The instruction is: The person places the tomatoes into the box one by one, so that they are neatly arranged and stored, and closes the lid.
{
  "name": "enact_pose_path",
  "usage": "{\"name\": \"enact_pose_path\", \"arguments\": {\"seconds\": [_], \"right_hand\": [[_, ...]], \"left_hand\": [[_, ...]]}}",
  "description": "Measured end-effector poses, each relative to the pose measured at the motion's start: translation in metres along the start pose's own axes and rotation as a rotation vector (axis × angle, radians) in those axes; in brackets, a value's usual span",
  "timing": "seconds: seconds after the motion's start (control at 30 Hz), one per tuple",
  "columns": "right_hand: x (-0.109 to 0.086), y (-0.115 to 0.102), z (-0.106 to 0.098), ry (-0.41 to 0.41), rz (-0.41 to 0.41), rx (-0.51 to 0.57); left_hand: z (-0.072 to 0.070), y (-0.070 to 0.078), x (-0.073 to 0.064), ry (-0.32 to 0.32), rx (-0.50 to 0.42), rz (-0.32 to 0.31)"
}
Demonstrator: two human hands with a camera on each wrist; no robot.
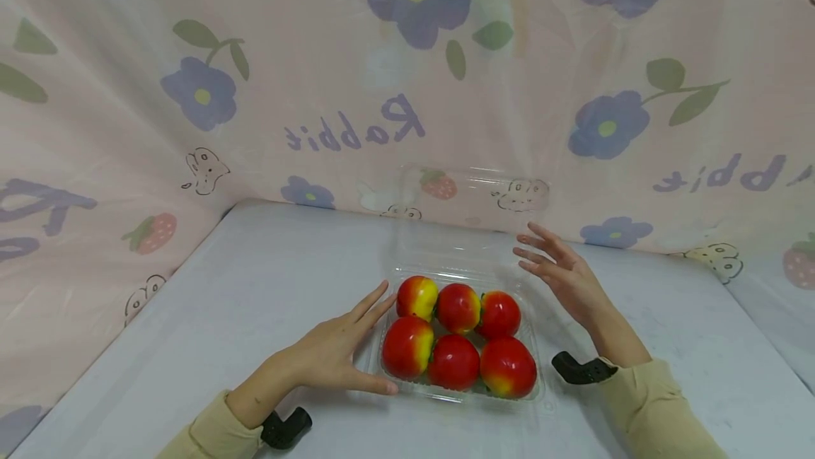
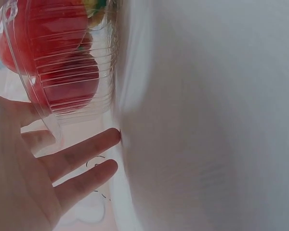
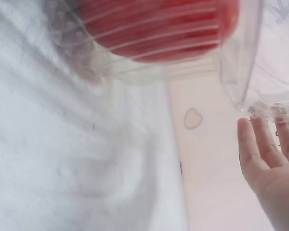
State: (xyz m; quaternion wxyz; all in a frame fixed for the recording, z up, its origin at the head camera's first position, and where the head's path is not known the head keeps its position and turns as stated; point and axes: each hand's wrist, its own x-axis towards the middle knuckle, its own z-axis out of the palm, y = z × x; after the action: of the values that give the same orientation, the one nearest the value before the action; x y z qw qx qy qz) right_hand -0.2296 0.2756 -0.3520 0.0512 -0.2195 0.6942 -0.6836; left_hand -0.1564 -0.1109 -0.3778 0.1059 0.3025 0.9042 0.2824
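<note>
A clear plastic clamshell box (image 1: 446, 397) sits on the table, filled with several shiny round red-and-yellow fruits (image 1: 455, 363) in two rows. Its transparent lid (image 1: 439, 243) is hinged up at the far side. At the box's left side is my left hand (image 1: 334, 349), fingers spread and thumb near the front left corner. In the left wrist view, fingers of the left hand (image 2: 24, 168) reach the box's rim. My right hand (image 1: 569, 279) is raised by the lid's right edge with fingers extended. Whether the right fingertips (image 3: 258, 121) touch the lid, I cannot tell.
The table (image 1: 286, 254) has a white cover. Behind and at the sides hangs a pink curtain (image 1: 305, 70) printed with flowers, rabbits and strawberries; the raised lid stands close to it. A black wrist mount (image 1: 288, 428) is on each forearm.
</note>
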Motion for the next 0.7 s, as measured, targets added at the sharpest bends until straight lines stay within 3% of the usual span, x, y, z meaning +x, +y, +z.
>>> {"name": "enact_pose_path", "arguments": {"seconds": [0.4, 0.7], "right_hand": [[-0.0029, -0.0039, 0.001, -0.022, -0.05, 0.073], [-0.0062, -0.0068, 0.0, -0.013, -0.022, 0.134]], "left_hand": [[-0.0001, 0.0008, 0.0, 0.0, -0.008, 0.002], [0.0002, 0.0006, -0.0003, 0.004, 0.008, -0.001]]}}
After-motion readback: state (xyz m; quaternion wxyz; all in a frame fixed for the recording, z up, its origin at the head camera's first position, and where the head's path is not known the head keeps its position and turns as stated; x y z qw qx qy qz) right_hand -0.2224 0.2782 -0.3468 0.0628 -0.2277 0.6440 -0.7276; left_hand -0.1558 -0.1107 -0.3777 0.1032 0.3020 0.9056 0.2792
